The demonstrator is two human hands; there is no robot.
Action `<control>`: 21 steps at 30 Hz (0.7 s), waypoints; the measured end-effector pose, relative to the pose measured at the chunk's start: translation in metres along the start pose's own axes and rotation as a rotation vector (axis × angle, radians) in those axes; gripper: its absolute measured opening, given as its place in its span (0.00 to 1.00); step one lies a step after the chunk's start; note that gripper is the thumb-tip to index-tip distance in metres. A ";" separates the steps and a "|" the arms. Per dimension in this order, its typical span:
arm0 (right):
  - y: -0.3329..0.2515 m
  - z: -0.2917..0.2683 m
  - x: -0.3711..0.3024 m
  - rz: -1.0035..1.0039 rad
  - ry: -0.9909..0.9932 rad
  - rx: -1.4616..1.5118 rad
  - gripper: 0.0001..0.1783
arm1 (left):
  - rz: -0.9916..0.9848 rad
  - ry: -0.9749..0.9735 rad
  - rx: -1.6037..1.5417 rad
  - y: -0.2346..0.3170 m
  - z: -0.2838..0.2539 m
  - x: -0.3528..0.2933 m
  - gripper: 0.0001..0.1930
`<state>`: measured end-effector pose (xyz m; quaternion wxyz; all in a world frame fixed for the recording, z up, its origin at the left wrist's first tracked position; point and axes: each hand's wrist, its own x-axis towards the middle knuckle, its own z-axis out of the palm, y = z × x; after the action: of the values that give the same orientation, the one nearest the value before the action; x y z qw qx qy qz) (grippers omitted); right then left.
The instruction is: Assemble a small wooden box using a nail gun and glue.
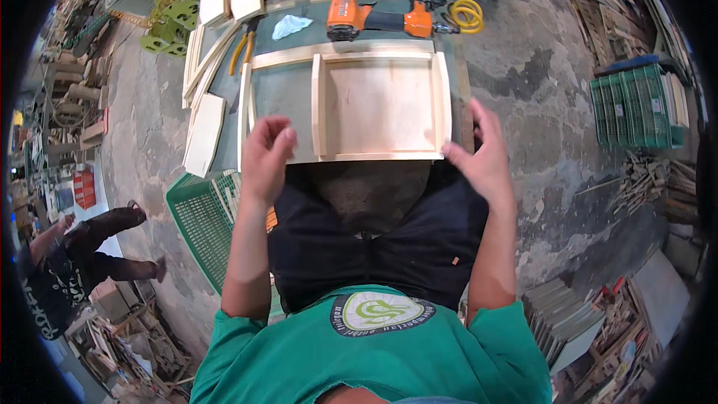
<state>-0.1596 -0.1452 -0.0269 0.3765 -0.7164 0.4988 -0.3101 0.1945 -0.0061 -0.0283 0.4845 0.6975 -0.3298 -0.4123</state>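
A pale wooden box frame (381, 155) lies on the dark worktop in front of me, with a crosswise divider (319, 108) inside. Its right compartment has a light wooden panel (380, 105); through the left one the dark surface shows. My left hand (265, 157) is over the near left corner, fingers loosely bent and thumb apart, gripping nothing that I can see. At the near right corner is my right hand (485, 161), open, its thumb by the corner and its fingers stretched outside the right side. Whether either hand touches the wood, I cannot tell.
Beyond the frame lie an orange nail gun (385, 21), a coiled yellow hose (466, 16), orange-handled pliers (241, 49) and a crumpled white scrap (291, 26). Wooden boards (206, 131) line the left edge. A green crate (196, 213) stands at lower left; another person (82, 262) is farther left.
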 end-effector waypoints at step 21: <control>0.034 0.018 -0.034 -0.082 -0.042 -0.289 0.43 | -0.142 -0.084 0.158 0.004 0.048 0.064 0.14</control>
<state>-0.1719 -0.1161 -0.0673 0.2666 -0.7893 0.5005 -0.2353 0.1796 -0.0813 -0.0502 0.3833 0.7374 -0.3308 -0.4472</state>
